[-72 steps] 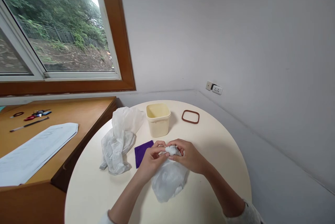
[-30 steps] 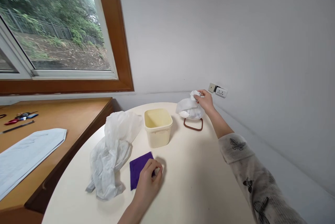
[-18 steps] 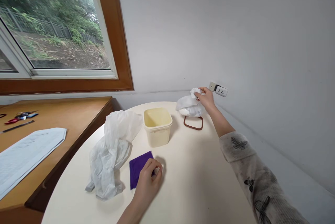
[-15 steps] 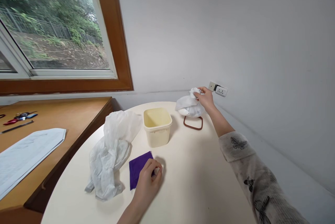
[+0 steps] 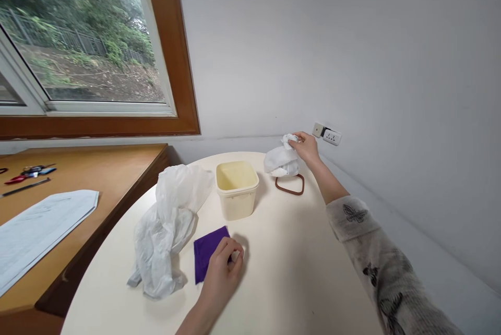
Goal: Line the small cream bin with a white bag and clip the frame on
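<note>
At the far side of the round table, my right hand is closed on the bunched top of a white plastic bag. The bag has something inside that I cannot make out. A reddish-brown rounded frame lies just in front of it. My left hand rests near the front, fingers curled and thumb close to the forefinger, with nothing visible between them. It partly covers a folded purple cloth. Behind that cloth stands an open cream plastic tub.
Another crumpled white plastic bag lies left of the tub on the round table. A wooden desk at the left carries papers, a pen and small tools. A wall socket is behind my right hand.
The held bag has turned a little and its shape has shifted, and my right hand has moved slightly left with its top. My left hand has stayed in place.
</note>
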{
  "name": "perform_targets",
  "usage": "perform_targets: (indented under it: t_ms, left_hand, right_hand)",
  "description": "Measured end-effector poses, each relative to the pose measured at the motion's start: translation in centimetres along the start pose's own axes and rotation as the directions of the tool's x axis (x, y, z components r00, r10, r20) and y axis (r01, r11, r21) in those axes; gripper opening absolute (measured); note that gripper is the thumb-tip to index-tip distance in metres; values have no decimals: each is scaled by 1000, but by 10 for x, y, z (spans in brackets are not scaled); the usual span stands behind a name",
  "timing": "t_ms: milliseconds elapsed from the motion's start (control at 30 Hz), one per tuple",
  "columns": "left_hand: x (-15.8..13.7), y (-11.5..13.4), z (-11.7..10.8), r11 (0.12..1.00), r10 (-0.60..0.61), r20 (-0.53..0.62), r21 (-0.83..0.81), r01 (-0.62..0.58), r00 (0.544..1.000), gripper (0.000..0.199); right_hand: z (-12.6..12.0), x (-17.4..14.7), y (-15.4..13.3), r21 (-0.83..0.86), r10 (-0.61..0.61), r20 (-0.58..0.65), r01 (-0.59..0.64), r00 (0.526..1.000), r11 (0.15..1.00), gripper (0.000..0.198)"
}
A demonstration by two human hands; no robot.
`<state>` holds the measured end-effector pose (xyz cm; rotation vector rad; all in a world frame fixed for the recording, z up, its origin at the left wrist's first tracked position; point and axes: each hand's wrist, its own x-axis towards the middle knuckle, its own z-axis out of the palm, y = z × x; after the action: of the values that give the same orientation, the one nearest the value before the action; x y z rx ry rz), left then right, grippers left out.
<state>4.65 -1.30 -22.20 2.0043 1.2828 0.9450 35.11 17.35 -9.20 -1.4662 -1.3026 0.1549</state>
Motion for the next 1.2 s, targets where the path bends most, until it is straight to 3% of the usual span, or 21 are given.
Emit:
perform_targets:
  t_ms: [200,433,767,867,1000,1200]
  left_hand:
    - [1,-2,1,1000,-2,3,-17,2,1000,14]
    - [1,-3,0,1000,-3,16,12,3,1000,15]
    - [1,-10,3,1000,-16,24,-21,16,1000,16]
    - [0,-11,4,999,-23,28,-31,23,999,16]
    - [0,-12,5,999,-25,21,-32,26,999,15]
    - [2,-14,6,1000,10,0,16,-10,1000,15]
  right_hand:
    - [19,9,7,-32,27,2,-27,1000,999,27]
    - [63,17,19,-33,12,33,-10,999,999,28]
    - [117,-12,57,-35,4,181,2,983,999,21]
    - [116,-16,62,-51,15,208,-5,978,999,27]
    - [94,-22,66,-94,5,206,15,979,995,41]
    - [48,-62,88,-280,49,298,38,953,959,27]
